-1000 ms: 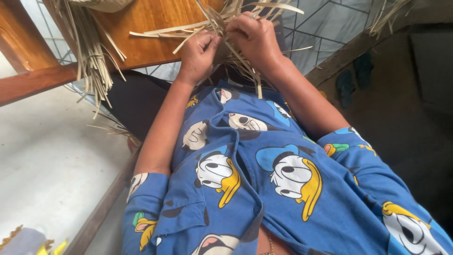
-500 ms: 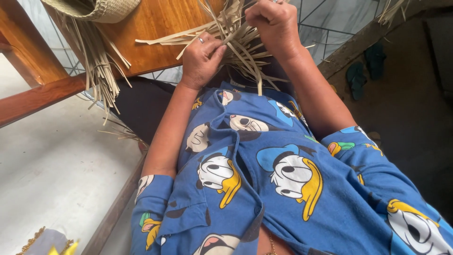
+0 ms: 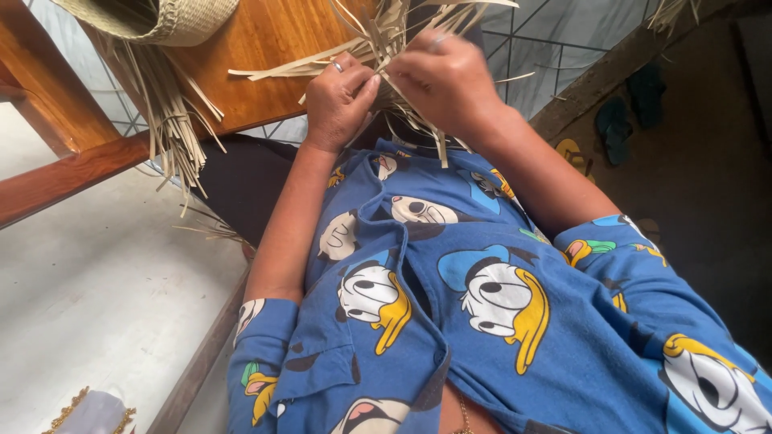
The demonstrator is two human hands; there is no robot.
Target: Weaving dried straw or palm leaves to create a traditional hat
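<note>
My left hand (image 3: 339, 98) and my right hand (image 3: 445, 79) meet over my lap, both pinching thin pale straw strips (image 3: 378, 44) that fan upward and to the left. A ring shows on a left finger. Loose strip ends hang below my right hand (image 3: 441, 151). I wear a blue cartoon-print shirt (image 3: 450, 297), which fills the lower part of the view.
A wooden table (image 3: 257, 48) stands ahead to the left, with a woven straw basket (image 3: 161, 20) on it and straw ends hanging over its edge (image 3: 165, 120). A pale floor lies to the left. Sandals (image 3: 631, 112) lie on dark ground at right.
The view has shifted so my hands sit lower in frame. My right hand came down from the top edge to meet my left on the strips.
</note>
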